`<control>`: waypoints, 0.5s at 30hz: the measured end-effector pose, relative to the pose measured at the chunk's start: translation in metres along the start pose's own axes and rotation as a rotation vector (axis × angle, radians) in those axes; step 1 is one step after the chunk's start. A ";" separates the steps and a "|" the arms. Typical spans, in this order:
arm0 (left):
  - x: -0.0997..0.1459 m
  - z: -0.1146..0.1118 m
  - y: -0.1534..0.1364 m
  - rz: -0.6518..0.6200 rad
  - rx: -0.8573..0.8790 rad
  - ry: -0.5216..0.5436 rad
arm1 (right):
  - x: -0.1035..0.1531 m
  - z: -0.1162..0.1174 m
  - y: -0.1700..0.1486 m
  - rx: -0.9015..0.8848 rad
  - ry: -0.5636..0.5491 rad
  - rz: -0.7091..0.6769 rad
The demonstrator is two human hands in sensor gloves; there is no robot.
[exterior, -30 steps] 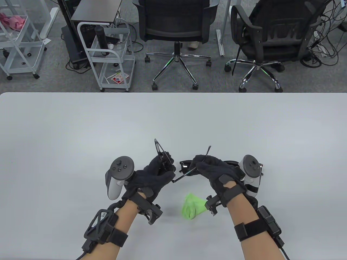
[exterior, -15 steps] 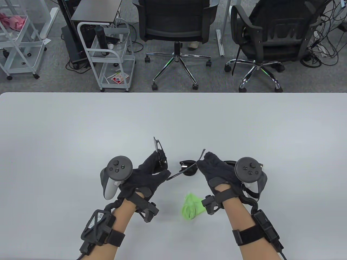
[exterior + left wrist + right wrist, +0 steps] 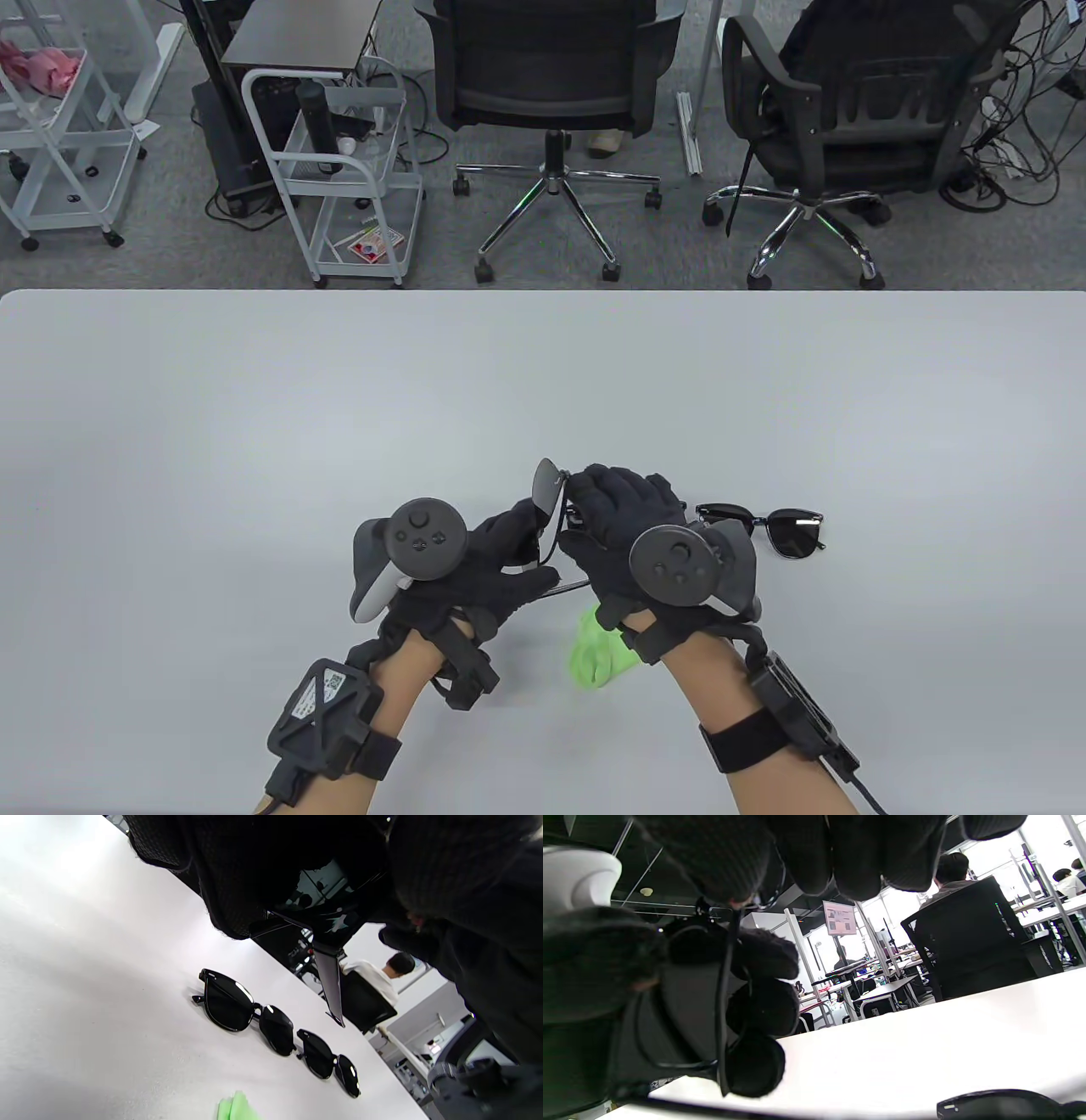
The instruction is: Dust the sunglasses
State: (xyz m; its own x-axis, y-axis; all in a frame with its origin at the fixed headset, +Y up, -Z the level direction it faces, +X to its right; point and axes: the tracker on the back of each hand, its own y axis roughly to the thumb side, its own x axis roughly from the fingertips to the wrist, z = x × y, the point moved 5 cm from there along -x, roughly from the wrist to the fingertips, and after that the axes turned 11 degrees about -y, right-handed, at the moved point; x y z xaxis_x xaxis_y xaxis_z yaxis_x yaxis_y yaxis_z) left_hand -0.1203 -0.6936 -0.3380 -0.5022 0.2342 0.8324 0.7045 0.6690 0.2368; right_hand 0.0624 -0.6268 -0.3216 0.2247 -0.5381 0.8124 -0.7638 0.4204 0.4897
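- Office chairs (image 3: 547, 76) and white wire carts (image 3: 339, 170) stand on grey carpet beyond the pale grey table (image 3: 254, 407).
- We find one pair of sunglasses (image 3: 550, 501) held above the table between both hands, near the front centre.
- We note the left hand (image 3: 501, 560) grips that pair at its lower side, fingers curled round the frame; the left wrist view shows a dark lens (image 3: 322, 904) under the glove.
- We see the right hand (image 3: 615, 518) over the top of the same pair, its fingers (image 3: 848, 853) bent and close together on the frame.
- Two further pairs lie on the table side by side: one (image 3: 246, 1012) nearer, one (image 3: 328, 1063) beyond; the table view shows only one (image 3: 764, 526), right of the right hand.
- We record a green cloth (image 3: 598, 649) lying crumpled on the table between the wrists, untouched.
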 end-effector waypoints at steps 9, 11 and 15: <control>-0.001 -0.006 0.001 0.004 -0.006 -0.031 | 0.000 -0.009 -0.008 -0.028 -0.035 0.041; -0.001 -0.006 0.001 0.005 -0.012 -0.037 | 0.000 -0.016 -0.013 -0.002 -0.066 0.049; -0.002 -0.010 0.000 0.025 -0.090 -0.065 | -0.001 -0.033 -0.026 0.077 -0.132 0.057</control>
State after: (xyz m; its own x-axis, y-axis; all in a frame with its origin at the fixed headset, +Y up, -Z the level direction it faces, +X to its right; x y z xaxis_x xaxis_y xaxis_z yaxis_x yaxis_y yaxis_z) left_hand -0.1144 -0.7004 -0.3344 -0.5130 0.2970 0.8054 0.7582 0.5966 0.2629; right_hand 0.1019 -0.6132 -0.3244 0.1021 -0.6084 0.7870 -0.8185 0.3983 0.4141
